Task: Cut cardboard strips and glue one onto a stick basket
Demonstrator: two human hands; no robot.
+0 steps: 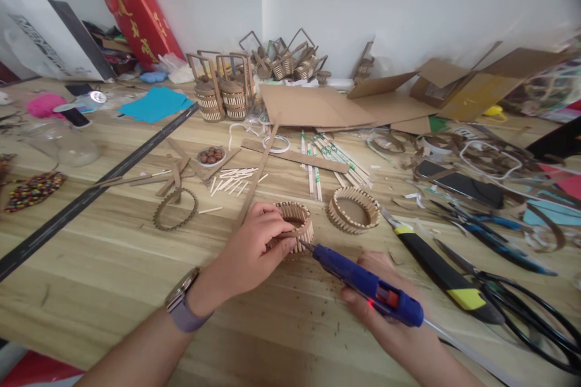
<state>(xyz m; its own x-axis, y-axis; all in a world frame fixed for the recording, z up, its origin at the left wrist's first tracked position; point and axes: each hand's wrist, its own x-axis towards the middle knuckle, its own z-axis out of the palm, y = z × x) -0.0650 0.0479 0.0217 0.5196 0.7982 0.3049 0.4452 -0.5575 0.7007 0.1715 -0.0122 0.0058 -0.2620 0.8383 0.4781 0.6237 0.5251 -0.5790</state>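
My left hand (254, 242), with a watch on the wrist, grips a small round basket (306, 224) made of short wooden sticks and brown card. My right hand (390, 302) is wrapped round a blue hot glue gun (363, 281), whose red light glows. The gun's nozzle (307, 246) points left and meets or nearly meets the basket's side by my left thumb. A similar stick ring with a card base (354, 210) rests just right of the basket. To the left lie a thin corrugated card ring (175, 208) and loose short sticks (231, 179).
On the right lie a utility knife (447, 269), black scissors (512, 296), pliers (490, 236) and a phone (460, 183). Farther back are a dish of brown beads (211, 156), wrapped chopsticks (340, 160), flattened cardboard (313, 106) and finished small baskets (222, 97).
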